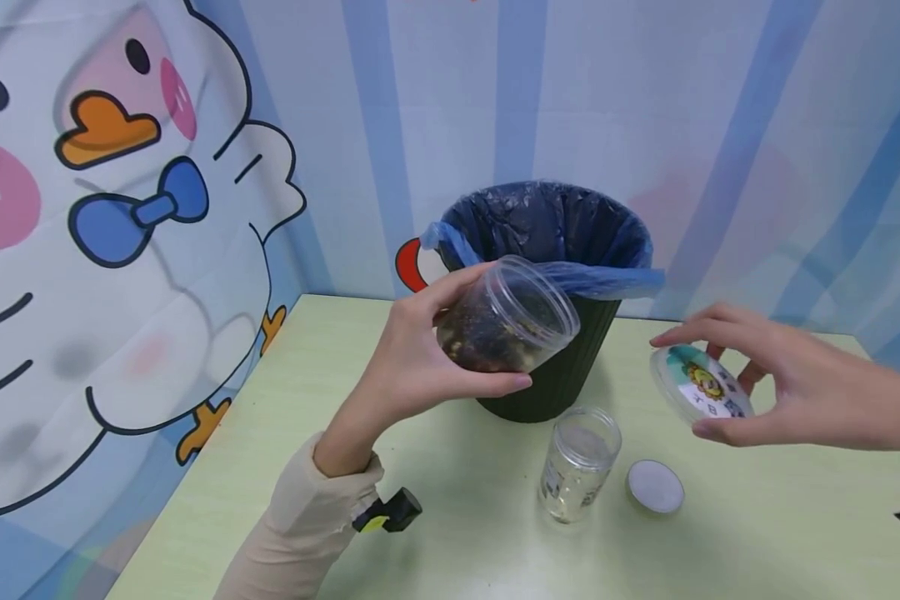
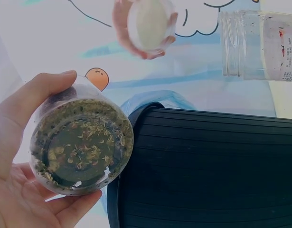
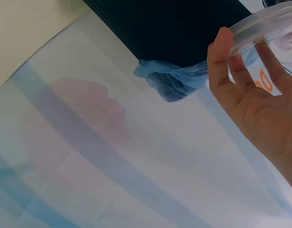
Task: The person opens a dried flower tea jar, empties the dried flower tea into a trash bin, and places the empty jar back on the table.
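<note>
My left hand [image 1: 412, 354] grips a clear plastic jar [image 1: 506, 321], tilted with its uncovered mouth towards the right, just in front of the trash can. Dark dried bits with paler flecks, like loose tea or herbs, lie inside; the left wrist view shows them through the jar's base [image 2: 81, 147]. Between thumb and fingers my right hand [image 1: 787, 383] holds a clear round lid [image 1: 701, 383] with a printed label, above the table to the right. In the right wrist view the lid's rim [image 3: 264, 28] rests at the fingertips.
A black ribbed trash can [image 1: 547, 383] lined with a blue bag [image 1: 607, 279] stands at the back of the table [image 1: 457, 533]. Nearer stands a second clear jar [image 1: 579, 467], uncovered, with a small round white lid [image 1: 656, 487] beside it. Behind hangs a printed cloth [image 1: 450, 125].
</note>
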`<state>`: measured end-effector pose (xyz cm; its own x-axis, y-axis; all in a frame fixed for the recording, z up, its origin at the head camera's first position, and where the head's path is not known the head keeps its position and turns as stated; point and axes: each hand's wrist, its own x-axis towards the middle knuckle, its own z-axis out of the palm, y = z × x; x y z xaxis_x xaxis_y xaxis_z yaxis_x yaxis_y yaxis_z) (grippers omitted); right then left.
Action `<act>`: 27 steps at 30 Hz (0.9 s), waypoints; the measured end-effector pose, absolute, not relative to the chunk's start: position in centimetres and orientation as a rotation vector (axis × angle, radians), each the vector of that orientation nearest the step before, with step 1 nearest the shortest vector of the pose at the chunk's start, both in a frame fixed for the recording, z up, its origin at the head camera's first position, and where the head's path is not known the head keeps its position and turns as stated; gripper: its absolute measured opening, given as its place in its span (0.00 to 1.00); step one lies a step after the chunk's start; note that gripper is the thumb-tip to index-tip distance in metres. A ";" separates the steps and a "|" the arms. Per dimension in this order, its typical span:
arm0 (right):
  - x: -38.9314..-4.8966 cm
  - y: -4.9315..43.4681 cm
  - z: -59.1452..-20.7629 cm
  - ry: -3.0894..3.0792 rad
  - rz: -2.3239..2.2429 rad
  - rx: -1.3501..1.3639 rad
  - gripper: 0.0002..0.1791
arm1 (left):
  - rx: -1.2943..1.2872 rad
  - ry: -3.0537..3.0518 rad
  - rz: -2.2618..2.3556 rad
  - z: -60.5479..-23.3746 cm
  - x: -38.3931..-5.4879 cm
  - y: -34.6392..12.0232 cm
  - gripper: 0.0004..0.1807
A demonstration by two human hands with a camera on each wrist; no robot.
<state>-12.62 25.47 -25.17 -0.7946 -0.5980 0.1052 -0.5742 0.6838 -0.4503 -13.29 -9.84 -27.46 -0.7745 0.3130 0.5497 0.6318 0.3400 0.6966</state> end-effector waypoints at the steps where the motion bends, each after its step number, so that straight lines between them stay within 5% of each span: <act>1: -12.6 25.5 -25.4 2.833 -0.728 -0.981 0.39 | -0.837 -2.290 -1.409 -27.5 -13.3 -9.9 0.50; 27: -9.9 25.7 -35.3 2.729 -0.615 -1.081 0.37 | -0.805 -2.264 -1.434 -27.8 -13.4 -10.7 0.50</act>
<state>-9.89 25.67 -35.27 -0.7313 -0.6818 0.0175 -0.6234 0.6578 -0.4228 -13.36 -10.74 -27.76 -0.7808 0.2789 0.5591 0.6247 0.3295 0.7080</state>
